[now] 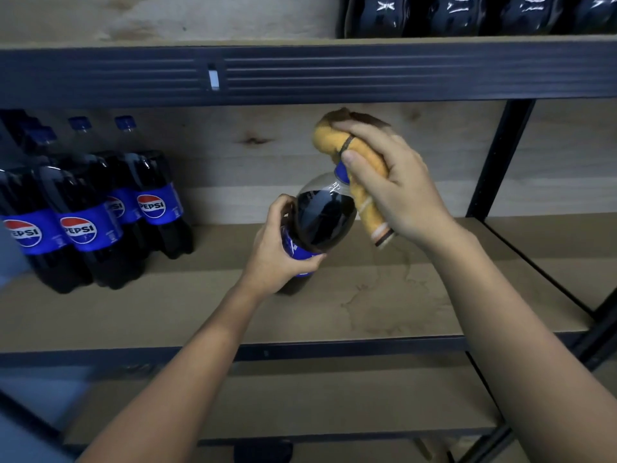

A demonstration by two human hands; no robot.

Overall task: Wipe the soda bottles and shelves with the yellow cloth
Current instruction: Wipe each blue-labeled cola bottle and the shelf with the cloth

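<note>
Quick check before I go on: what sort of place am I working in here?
Probably a shop stockroom or storage area. Dark metal racking carries bare wooden shelves, and matching cola bottles stand grouped at the left, with shrink-wrapped packs on the shelf above.

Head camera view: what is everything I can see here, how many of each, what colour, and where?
held bottle: one, dark cola with blue label and cap, tilted over the middle shelf
cloth: one, yellow with dark stripes, wrapped over that bottle's cap and neck
standing bottles: at least four, dark with blue labels, left end of the middle shelf
wrapped bottles: a row, dark, top shelf at right; count unclear
middle shelf: one, tan board, stained at right
rack frame: dark metal, beams and right post
left hand: grips the held bottle's label
right hand: grips the cloth
</note>
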